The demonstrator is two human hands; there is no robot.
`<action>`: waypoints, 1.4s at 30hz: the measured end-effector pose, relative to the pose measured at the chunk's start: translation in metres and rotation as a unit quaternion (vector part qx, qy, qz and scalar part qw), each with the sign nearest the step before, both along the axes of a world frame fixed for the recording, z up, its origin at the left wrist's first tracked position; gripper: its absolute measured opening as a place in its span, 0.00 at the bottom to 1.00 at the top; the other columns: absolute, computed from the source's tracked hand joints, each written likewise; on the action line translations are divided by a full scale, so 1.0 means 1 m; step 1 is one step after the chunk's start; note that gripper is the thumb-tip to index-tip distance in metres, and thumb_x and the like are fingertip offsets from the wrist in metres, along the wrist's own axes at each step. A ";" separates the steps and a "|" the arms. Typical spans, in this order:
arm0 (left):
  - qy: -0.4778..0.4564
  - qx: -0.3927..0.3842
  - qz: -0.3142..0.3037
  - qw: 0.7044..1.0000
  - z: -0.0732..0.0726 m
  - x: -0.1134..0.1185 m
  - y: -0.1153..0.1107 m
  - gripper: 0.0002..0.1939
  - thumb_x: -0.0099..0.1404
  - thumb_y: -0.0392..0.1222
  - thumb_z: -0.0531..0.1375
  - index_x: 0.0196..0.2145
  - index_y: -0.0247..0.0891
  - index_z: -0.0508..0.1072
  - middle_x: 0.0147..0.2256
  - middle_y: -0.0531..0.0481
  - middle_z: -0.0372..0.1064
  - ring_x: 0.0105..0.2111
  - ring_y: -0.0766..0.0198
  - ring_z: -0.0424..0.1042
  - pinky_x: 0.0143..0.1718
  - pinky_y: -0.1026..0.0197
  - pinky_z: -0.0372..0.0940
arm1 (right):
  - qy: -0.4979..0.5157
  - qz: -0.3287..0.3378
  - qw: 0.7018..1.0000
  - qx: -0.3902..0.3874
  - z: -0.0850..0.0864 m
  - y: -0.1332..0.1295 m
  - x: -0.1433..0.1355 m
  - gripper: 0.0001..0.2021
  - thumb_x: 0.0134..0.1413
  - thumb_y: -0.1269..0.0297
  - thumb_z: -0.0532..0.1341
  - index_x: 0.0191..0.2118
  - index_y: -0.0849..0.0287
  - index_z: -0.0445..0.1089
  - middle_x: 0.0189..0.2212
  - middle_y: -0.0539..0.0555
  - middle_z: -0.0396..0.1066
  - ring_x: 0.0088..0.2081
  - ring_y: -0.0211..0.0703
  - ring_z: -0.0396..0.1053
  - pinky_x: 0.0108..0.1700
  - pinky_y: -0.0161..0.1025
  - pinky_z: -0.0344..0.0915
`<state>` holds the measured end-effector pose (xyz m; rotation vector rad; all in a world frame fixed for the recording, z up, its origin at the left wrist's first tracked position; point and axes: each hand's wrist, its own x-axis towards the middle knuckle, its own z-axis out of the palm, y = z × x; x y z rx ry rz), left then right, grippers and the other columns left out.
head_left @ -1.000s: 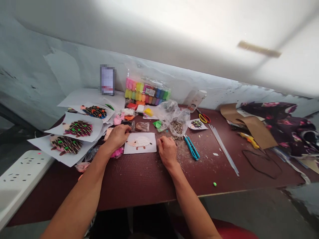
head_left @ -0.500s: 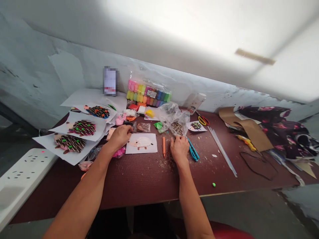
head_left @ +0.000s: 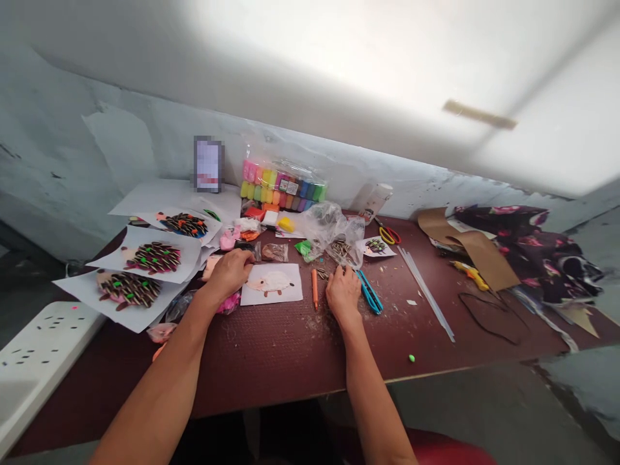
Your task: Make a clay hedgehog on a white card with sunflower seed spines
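Observation:
My left hand [head_left: 235,271] is bent at the upper left corner of a small white sheet [head_left: 248,296], its fingers curled together; anything between them is hidden. On that sheet lies a flat, pale hedgehog [head_left: 274,282] with brown feet. My right hand [head_left: 343,292] rests on the table with its fingers slightly apart and pointing down. Beside its fingertips are a few loose striped seeds [head_left: 322,274]. An orange marker-like stick [head_left: 314,289] lies to its left and a teal utility knife [head_left: 369,294] to its right. A clear bag of striped seeds [head_left: 341,247] sits just beyond.
Seed-covered hedgehog sheets [head_left: 128,290] are stacked at left, above a white power strip [head_left: 46,342]. Coloured clay packs [head_left: 285,187] lean at the back. Scissors [head_left: 387,234], glue sticks [head_left: 429,294] and a yellow glue gun [head_left: 471,276] lie at right.
My right hand has shifted slightly, so loose seeds now show to the left of its fingertips. My left hand has stayed by the sheet. The whole view has swung a little to the right.

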<state>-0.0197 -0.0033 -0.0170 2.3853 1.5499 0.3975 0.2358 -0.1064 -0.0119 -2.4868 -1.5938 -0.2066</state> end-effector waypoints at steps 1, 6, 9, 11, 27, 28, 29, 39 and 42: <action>-0.001 0.000 0.001 1.000 0.000 0.000 0.000 0.16 0.63 0.35 0.52 0.39 0.34 0.78 0.40 0.41 0.77 0.43 0.54 0.74 0.46 0.59 0.66 | 0.010 0.008 1.000 -0.008 0.001 0.000 -0.001 0.16 0.64 0.66 0.52 0.49 0.67 0.72 0.52 0.70 0.68 0.50 0.56 0.66 0.48 0.46 0.60; -0.013 -0.001 0.006 1.000 -0.002 0.000 0.001 0.16 0.62 0.35 0.51 0.39 0.34 0.79 0.40 0.41 0.77 0.42 0.54 0.74 0.45 0.58 0.66 | 0.075 0.094 0.992 0.047 0.008 0.005 -0.002 0.18 0.67 0.68 0.48 0.51 0.62 0.73 0.50 0.61 0.71 0.50 0.47 0.67 0.52 0.38 0.60; -0.018 0.001 0.003 1.000 -0.003 0.000 0.002 0.16 0.62 0.34 0.51 0.39 0.33 0.79 0.40 0.40 0.77 0.42 0.54 0.74 0.45 0.58 0.66 | 0.068 0.087 0.992 0.059 0.014 0.023 0.008 0.19 0.65 0.73 0.47 0.52 0.62 0.73 0.50 0.61 0.70 0.50 0.46 0.66 0.52 0.38 0.60; -0.016 0.001 0.002 1.000 -0.003 0.000 0.001 0.16 0.62 0.34 0.51 0.38 0.34 0.78 0.39 0.40 0.76 0.41 0.54 0.74 0.45 0.58 0.66 | 0.055 0.057 0.997 0.014 0.018 0.040 0.018 0.20 0.62 0.77 0.48 0.51 0.63 0.73 0.52 0.62 0.70 0.52 0.47 0.66 0.52 0.38 0.59; -0.017 0.009 0.001 1.000 -0.004 0.002 -0.001 0.15 0.63 0.35 0.52 0.39 0.35 0.78 0.39 0.41 0.76 0.42 0.54 0.74 0.45 0.57 0.67 | 0.053 0.110 0.992 -0.020 0.018 0.073 0.024 0.18 0.59 0.76 0.52 0.46 0.60 0.77 0.43 0.59 0.73 0.43 0.43 0.68 0.45 0.34 0.59; -0.018 0.008 0.001 1.000 -0.004 0.002 -0.001 0.15 0.63 0.34 0.52 0.39 0.35 0.78 0.39 0.41 0.76 0.41 0.54 0.74 0.45 0.57 0.67 | 0.060 0.125 0.990 -0.008 0.019 0.071 0.021 0.17 0.58 0.76 0.53 0.45 0.60 0.78 0.42 0.58 0.73 0.43 0.43 0.68 0.45 0.34 0.59; -0.019 0.008 0.000 1.000 -0.003 0.002 -0.001 0.15 0.63 0.34 0.52 0.39 0.35 0.78 0.39 0.41 0.76 0.41 0.53 0.74 0.45 0.57 0.67 | 0.067 0.140 0.988 0.000 0.020 0.069 0.019 0.17 0.58 0.76 0.54 0.44 0.60 0.78 0.41 0.58 0.73 0.42 0.42 0.68 0.45 0.34 0.59; -0.016 0.009 0.002 1.000 -0.003 0.002 -0.002 0.14 0.64 0.35 0.52 0.39 0.35 0.77 0.39 0.41 0.75 0.42 0.53 0.73 0.45 0.57 0.66 | 0.094 0.158 0.983 0.004 0.029 0.017 0.001 0.12 0.61 0.70 0.56 0.46 0.59 0.75 0.45 0.57 0.73 0.46 0.42 0.70 0.47 0.34 0.61; -0.012 0.015 0.002 1.000 -0.006 0.002 -0.001 0.14 0.64 0.35 0.52 0.39 0.35 0.77 0.39 0.41 0.75 0.42 0.54 0.73 0.45 0.58 0.66 | 0.056 0.047 0.994 -0.077 0.030 0.008 0.005 0.12 0.62 0.69 0.55 0.43 0.63 0.75 0.42 0.62 0.75 0.43 0.47 0.71 0.44 0.37 0.61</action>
